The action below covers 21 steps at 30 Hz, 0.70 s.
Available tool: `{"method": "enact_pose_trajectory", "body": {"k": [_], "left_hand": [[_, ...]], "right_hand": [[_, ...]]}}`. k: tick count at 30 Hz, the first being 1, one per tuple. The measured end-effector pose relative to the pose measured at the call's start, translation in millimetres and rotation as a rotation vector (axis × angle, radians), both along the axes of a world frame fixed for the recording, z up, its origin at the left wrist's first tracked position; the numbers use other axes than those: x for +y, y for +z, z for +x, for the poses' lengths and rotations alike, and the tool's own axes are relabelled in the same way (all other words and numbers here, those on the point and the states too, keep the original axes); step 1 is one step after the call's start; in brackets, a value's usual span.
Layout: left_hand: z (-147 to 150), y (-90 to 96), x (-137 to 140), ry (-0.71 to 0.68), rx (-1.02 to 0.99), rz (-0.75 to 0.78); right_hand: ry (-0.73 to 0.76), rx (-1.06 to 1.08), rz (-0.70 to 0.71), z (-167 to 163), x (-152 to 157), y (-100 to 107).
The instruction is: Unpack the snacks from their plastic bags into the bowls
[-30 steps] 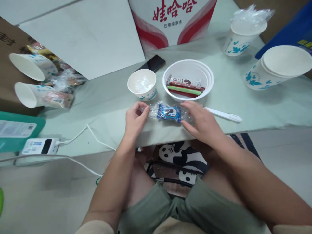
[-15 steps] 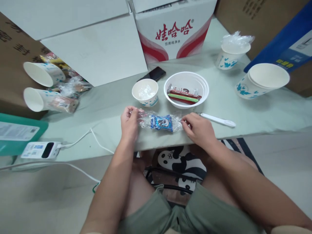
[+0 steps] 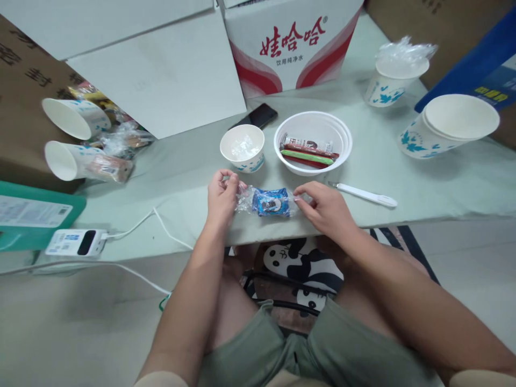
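A small blue packet lies wrapped in clear plastic film above the front edge of the table. My left hand pinches the film's left end between thumb and fingers. At the other end, my right hand has its thumb and forefinger closed on the film. Just behind the packet stand a paper cup with clear plastic inside and a white bowl holding several wrapped snack sticks. To the right of my right hand lies a white utility knife.
A black phone lies behind the cup, before a white and red carton. More paper cups stand at the right. Two tipped cups and wrapped snacks lie at the left, near a white device with a cable.
My hands have drawn closer together, and the film at both ends of the packet is gathered shorter. The whole view has shifted slightly.
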<state>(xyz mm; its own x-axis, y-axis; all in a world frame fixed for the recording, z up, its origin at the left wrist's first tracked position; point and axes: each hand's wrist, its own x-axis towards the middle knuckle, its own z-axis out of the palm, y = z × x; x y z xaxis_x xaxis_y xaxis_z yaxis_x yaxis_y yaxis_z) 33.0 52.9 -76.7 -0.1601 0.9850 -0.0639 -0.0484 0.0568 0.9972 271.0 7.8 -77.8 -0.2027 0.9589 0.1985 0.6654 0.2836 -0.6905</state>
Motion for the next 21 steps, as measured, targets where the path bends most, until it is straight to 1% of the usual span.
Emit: {"method": "enact_pose_trajectory", "body": {"k": [3, 6, 9, 11, 14, 17, 19, 21], "left_hand": [[-1.2, -2.1, 5.2, 0.062, 0.029, 0.004], [0.9, -2.4, 9.5, 0.130, 0.053, -0.014], [4.4, -2.3, 11.9, 0.162, 0.075, -0.051], [6.0, -3.3, 12.9, 0.171, 0.106, -0.054], [6.0, -6.5, 14.4, 0.184, 0.149, -0.058], [2.9, -7.4, 14.5, 0.187, 0.268, -0.018], [-0.7, -4.7, 11.8, 0.161, 0.404, 0.085], [-5.0, 0.1, 5.4, 0.066, 0.521, 0.204]], "right_hand": [[-0.063, 0.175, 0.091, 9.2, -8.9, 7.1], [-0.156, 0.246, 0.186, 19.9, -14.3, 14.3], [-0.217, 0.189, 0.317, 30.2, -17.3, 19.8], [-0.232, 0.120, 0.419, 35.5, -18.2, 21.4], [-0.175, 0.027, 0.514, 40.0, -18.0, 21.0], [-0.076, -0.045, 0.527, 41.2, -17.5, 20.6], [-0.032, -0.026, 0.492, 40.5, -18.1, 21.8], [0.014, 0.029, 0.426, 38.2, -19.5, 23.5]]}}
